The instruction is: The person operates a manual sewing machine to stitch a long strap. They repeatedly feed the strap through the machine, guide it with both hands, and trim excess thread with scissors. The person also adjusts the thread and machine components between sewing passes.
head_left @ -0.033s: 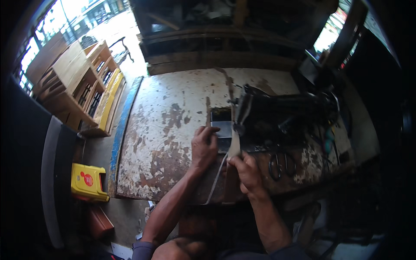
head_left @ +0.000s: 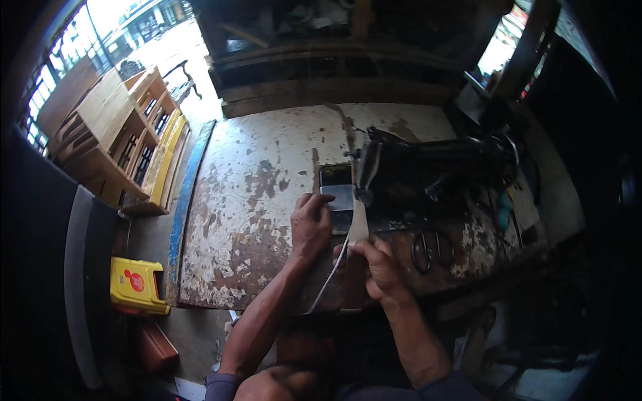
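Feeding, it seemed: right hand (head_left: 382,269) pinched the strip (head_left: 360,230), which ran ahead to the machine (head_left: 414,164); left hand (head_left: 311,228) curled by the plate (head_left: 340,198), hold unclear. Next called for steady guiding.

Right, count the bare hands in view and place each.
2: the left hand at the shiny plate by the sewing machine, and the right hand pinching the pale strip, lower in the picture. No others show.

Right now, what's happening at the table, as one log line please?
left hand: at grey plate | right hand: pinching pale strip | sewing machine: beside strip | table: patchy surface
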`<move>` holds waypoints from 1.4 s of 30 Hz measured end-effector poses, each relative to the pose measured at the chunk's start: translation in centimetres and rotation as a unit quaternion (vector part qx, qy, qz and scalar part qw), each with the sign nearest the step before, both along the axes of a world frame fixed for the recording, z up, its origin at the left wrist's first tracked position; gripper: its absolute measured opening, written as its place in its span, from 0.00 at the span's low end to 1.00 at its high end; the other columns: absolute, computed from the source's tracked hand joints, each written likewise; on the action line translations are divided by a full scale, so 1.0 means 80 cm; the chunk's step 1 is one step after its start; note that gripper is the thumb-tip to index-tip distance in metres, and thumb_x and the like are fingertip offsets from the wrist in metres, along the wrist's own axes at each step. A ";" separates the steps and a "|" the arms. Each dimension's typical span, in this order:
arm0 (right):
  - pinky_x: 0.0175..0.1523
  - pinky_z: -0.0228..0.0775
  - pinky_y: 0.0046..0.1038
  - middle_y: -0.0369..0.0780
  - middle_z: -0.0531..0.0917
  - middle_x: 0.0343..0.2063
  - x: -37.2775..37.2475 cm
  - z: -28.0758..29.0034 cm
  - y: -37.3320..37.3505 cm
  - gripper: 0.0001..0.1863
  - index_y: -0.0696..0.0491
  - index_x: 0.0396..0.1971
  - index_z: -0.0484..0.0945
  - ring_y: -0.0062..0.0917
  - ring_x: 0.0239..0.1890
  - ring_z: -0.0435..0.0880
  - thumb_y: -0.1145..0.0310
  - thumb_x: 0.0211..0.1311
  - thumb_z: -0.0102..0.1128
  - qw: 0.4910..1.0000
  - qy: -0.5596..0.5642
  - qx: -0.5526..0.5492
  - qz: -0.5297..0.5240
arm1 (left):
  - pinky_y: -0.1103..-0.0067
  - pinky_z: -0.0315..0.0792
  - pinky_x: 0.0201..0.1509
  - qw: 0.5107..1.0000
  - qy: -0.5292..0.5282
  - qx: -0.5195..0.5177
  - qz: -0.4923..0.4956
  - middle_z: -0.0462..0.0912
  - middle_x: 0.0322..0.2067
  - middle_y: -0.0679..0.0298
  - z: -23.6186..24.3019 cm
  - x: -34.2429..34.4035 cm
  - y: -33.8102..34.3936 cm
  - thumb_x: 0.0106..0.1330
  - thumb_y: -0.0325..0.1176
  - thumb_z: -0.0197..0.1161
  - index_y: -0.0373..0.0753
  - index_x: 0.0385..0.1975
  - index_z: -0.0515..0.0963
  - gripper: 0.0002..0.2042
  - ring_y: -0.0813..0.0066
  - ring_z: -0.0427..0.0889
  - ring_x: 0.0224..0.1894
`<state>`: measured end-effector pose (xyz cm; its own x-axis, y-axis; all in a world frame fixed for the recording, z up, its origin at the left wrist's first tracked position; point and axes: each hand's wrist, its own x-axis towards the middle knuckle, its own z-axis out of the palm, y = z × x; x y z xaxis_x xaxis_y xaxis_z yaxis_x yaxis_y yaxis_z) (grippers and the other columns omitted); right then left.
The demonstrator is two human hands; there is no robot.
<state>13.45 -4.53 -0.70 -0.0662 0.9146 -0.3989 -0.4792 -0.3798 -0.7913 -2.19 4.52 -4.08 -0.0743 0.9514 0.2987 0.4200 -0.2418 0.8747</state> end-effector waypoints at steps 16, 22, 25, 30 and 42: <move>0.50 0.77 0.22 0.33 0.87 0.41 0.112 0.085 -0.114 0.10 0.56 0.50 0.81 0.13 0.42 0.84 0.67 0.81 0.55 0.945 -0.261 0.192 -0.045 | 0.65 0.78 0.59 0.993 0.098 0.029 -0.063 0.86 0.44 0.52 0.015 0.003 -0.004 0.70 0.25 0.59 0.35 0.43 0.88 0.10 0.52 0.86 0.51; 0.46 0.81 0.26 0.39 0.87 0.38 0.033 0.041 -0.157 0.12 0.59 0.54 0.75 0.20 0.39 0.87 0.74 0.74 0.58 0.958 -0.244 0.145 0.037 | 0.62 0.77 0.59 0.982 0.139 0.051 -0.120 0.85 0.42 0.53 0.023 -0.001 -0.031 0.68 0.25 0.64 0.37 0.44 0.88 0.09 0.51 0.84 0.51; 0.44 0.81 0.28 0.43 0.87 0.36 0.013 0.027 -0.176 0.21 0.60 0.61 0.72 0.24 0.36 0.89 0.75 0.70 0.59 0.939 -0.320 0.126 -0.022 | 0.62 0.76 0.59 0.973 0.178 0.062 -0.131 0.85 0.42 0.55 0.022 -0.001 -0.043 0.68 0.26 0.65 0.39 0.44 0.88 0.08 0.52 0.82 0.51; 0.39 0.84 0.36 0.50 0.88 0.36 0.048 0.071 -0.176 0.21 0.60 0.58 0.77 0.39 0.36 0.92 0.74 0.66 0.65 0.860 -0.487 0.152 -0.020 | 0.61 0.75 0.60 0.968 0.196 0.064 -0.141 0.85 0.44 0.56 0.026 0.006 -0.054 0.68 0.27 0.66 0.39 0.45 0.88 0.09 0.52 0.82 0.52; 0.34 0.86 0.33 0.40 0.81 0.32 0.015 0.036 -0.173 0.15 0.56 0.45 0.84 0.33 0.35 0.89 0.73 0.57 0.71 0.711 -0.626 0.319 0.030 | 0.60 0.72 0.65 0.961 0.214 0.067 -0.163 0.86 0.50 0.53 0.040 0.017 -0.080 0.70 0.30 0.65 0.39 0.53 0.85 0.13 0.50 0.81 0.56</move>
